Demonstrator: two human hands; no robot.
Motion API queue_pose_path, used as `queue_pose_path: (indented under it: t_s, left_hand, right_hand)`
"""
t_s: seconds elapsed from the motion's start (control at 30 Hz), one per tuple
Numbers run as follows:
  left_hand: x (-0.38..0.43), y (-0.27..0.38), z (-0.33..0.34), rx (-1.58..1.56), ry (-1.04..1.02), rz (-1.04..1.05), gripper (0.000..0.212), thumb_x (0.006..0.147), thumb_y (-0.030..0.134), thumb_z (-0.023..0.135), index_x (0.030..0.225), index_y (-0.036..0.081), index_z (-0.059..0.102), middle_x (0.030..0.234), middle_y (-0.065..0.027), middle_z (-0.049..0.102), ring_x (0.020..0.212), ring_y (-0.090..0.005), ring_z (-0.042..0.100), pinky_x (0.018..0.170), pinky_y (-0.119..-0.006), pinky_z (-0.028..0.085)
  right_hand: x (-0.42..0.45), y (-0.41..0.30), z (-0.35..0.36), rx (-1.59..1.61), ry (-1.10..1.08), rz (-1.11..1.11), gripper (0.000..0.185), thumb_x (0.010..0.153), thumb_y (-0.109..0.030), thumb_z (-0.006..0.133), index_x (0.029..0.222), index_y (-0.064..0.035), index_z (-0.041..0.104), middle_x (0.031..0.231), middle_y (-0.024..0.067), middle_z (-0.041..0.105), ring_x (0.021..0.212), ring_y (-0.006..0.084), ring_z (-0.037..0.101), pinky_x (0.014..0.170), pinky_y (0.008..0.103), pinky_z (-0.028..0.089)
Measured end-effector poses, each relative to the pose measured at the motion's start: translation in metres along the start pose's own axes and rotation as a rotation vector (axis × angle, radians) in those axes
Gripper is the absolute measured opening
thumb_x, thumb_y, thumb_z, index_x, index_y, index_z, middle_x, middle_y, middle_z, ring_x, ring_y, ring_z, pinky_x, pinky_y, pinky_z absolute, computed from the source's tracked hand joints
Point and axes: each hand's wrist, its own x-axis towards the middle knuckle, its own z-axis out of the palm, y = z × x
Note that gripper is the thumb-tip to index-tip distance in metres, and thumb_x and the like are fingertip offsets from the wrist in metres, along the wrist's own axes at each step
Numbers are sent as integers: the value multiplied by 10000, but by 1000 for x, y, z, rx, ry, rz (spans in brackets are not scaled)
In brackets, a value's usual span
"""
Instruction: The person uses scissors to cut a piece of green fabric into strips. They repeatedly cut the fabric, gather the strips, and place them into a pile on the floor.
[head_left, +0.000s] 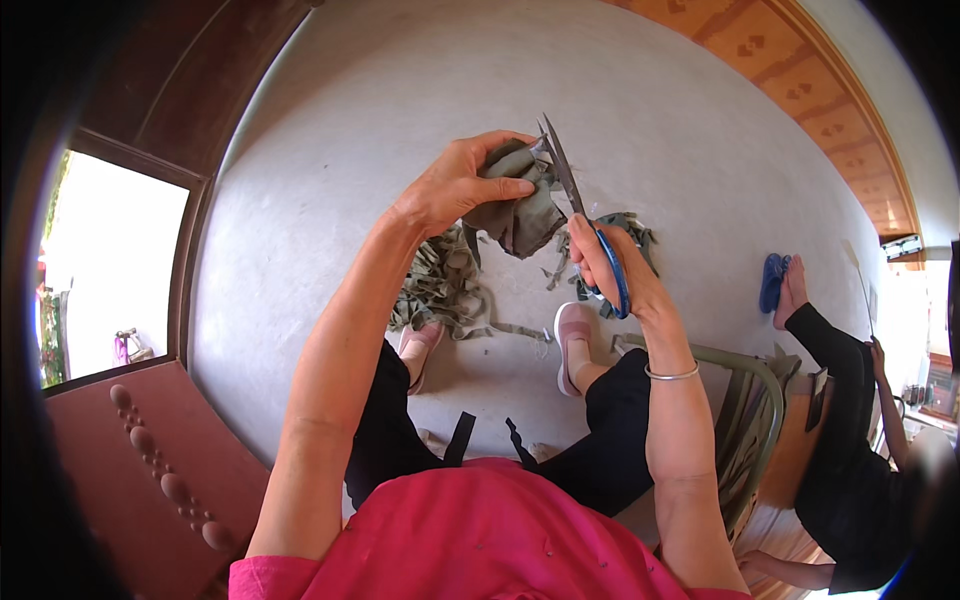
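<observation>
In my left hand (469, 180) is a bunched piece of olive-grey cloth (529, 214), pinched between thumb and fingers. My right hand (619, 262) grips a pair of scissors (566, 176) by its blue handles. The blades point up and away from me, slightly parted, with their edge at the right side of the cloth near my left fingertips. Below the cloth, a heap of olive-grey fabric strips (439, 281) lies on the floor by my left shoe. Partly behind my right hand is a second pile of cut scraps (634, 225).
The pale floor (360, 142) spreads around my pink shoes (574, 330). A green metal-framed seat (765, 382) stands close at my right. Farther right sits another person in black (832, 420), one bare foot beside a blue slipper (770, 285). A dark door (161, 82) is at left.
</observation>
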Motion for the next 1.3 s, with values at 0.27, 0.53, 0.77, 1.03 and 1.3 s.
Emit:
queue_pose_path:
  t_s: [0.27,0.53,0.77,1.03,1.3]
  left_hand:
    - [-1,8,0,-12,-28,-57,271,879,165,650,1100,8,642,901,-14,646,812,-83,581,741,-237,484]
    - [0,6,-8,-104,111,-9,241,920,264,602,983,45,678,700,63,556,594,-33,508,532,-194,413]
    - [0,5,0,-121,140,-9,249,942,270,572,1025,59,675,779,30,614,672,-45,584,585,-209,482]
    - [2,-1,21,-269,26,-31,250,957,250,545,1069,71,678,828,17,647,710,-69,614,629,-223,523]
    - [2,1,18,-127,59,-48,207,925,194,600,1056,56,681,882,9,675,762,-71,616,675,-230,512]
  right_hand:
    - [6,-8,-4,-26,160,38,741,888,-676,390,523,-31,422,453,15,389,390,109,396,411,267,341]
    - [6,-2,-14,-59,148,127,753,860,-705,413,595,-6,506,485,44,423,464,155,441,499,298,395]
    - [8,-17,-15,71,368,-161,474,843,-455,659,742,4,600,552,-5,485,524,58,438,485,231,349]
    - [14,-26,-5,117,290,-297,338,816,-302,723,936,4,644,660,-6,564,606,72,476,559,234,413]
    - [9,-28,-6,128,289,-213,175,814,-111,642,858,34,554,634,-14,484,594,63,419,529,229,380]
